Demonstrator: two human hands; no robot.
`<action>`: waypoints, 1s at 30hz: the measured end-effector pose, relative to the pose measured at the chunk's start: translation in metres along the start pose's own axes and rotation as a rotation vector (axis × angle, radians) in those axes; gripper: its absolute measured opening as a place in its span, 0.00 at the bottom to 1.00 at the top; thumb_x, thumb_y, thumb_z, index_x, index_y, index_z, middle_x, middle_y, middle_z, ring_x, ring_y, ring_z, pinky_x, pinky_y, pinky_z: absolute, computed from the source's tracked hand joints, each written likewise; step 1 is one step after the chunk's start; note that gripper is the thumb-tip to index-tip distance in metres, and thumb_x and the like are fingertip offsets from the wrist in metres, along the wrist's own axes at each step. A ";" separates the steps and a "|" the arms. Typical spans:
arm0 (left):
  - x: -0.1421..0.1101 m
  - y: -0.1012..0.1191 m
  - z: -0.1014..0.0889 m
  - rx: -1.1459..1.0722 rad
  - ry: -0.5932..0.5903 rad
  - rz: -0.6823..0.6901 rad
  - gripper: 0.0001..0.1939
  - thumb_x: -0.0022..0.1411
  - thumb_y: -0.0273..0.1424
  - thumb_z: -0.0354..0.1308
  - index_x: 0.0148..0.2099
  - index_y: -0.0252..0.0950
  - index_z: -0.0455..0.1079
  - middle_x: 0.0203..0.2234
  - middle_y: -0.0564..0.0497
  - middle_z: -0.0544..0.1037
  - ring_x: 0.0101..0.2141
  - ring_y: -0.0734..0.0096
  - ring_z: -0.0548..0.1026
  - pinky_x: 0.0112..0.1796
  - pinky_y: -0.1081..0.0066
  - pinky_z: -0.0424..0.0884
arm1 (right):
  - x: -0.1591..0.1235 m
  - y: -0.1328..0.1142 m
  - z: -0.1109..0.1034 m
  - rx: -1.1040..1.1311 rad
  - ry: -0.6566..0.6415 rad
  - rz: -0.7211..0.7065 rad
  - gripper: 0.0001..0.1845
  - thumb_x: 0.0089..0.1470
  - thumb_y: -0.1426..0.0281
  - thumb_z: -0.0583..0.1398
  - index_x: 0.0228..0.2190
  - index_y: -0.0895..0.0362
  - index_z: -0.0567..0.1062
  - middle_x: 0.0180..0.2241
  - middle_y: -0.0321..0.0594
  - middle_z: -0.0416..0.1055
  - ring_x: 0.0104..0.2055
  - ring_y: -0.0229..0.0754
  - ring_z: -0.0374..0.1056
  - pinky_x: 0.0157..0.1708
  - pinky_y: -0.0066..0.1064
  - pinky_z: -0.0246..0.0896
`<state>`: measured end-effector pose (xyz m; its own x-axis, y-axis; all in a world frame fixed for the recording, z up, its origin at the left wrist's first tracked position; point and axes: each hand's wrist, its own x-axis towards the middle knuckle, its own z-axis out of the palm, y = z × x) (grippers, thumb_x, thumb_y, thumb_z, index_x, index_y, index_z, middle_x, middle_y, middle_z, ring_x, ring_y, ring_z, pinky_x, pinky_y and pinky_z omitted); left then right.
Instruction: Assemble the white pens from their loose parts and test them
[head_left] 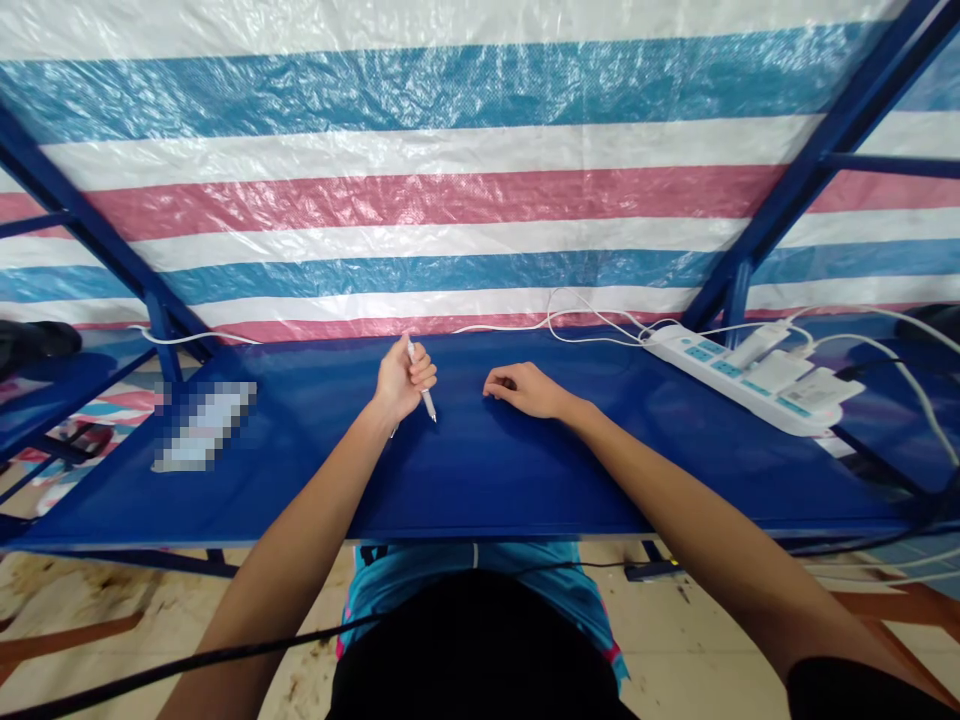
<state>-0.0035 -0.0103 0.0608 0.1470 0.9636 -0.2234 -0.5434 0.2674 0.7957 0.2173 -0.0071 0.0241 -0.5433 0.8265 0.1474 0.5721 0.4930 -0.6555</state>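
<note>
My left hand (401, 378) is closed around a white pen (428, 402) above the blue table (495, 480). The pen's tip points down toward the tabletop, and its upper end sits by my thumb. A small thin tip (394, 431) shows just below my left wrist; I cannot make out what it belongs to. My right hand (529, 388) rests on the table to the right of the pen. Its fingers are loosely curled together, and nothing shows in them.
A white power strip (739, 378) with several plugged-in adapters lies at the right end of the table. White cables (592, 320) run along the back edge. At the left lies a blurred-out pale object (206, 425). Blue metal posts (780, 200) and a striped sheet (450, 190) stand behind.
</note>
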 end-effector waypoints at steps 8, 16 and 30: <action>0.010 -0.022 -0.009 0.763 0.076 0.358 0.23 0.69 0.45 0.59 0.27 0.34 0.77 0.28 0.45 0.81 0.33 0.66 0.78 0.38 0.71 0.73 | -0.001 -0.001 -0.001 -0.005 0.000 -0.006 0.11 0.62 0.71 0.58 0.30 0.57 0.79 0.27 0.36 0.76 0.28 0.37 0.67 0.35 0.29 0.58; 0.010 0.018 -0.031 1.351 0.390 0.582 0.18 0.71 0.32 0.49 0.53 0.32 0.78 0.52 0.40 0.82 0.56 0.57 0.76 0.60 0.61 0.66 | -0.002 -0.002 -0.001 -0.020 -0.004 -0.007 0.10 0.63 0.72 0.58 0.31 0.57 0.79 0.28 0.37 0.78 0.29 0.37 0.69 0.35 0.29 0.60; -0.032 0.013 -0.032 2.004 0.075 0.112 0.23 0.71 0.35 0.50 0.65 0.40 0.66 0.39 0.46 0.83 0.44 0.51 0.82 0.43 0.63 0.73 | -0.004 -0.025 0.041 -0.259 -0.046 -0.301 0.22 0.67 0.68 0.59 0.60 0.51 0.73 0.54 0.50 0.75 0.55 0.52 0.69 0.56 0.49 0.66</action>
<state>-0.0413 -0.0378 0.0600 0.1270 0.9853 -0.1143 0.9790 -0.1059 0.1744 0.1802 -0.0342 0.0090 -0.7337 0.6246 0.2675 0.5159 0.7683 -0.3789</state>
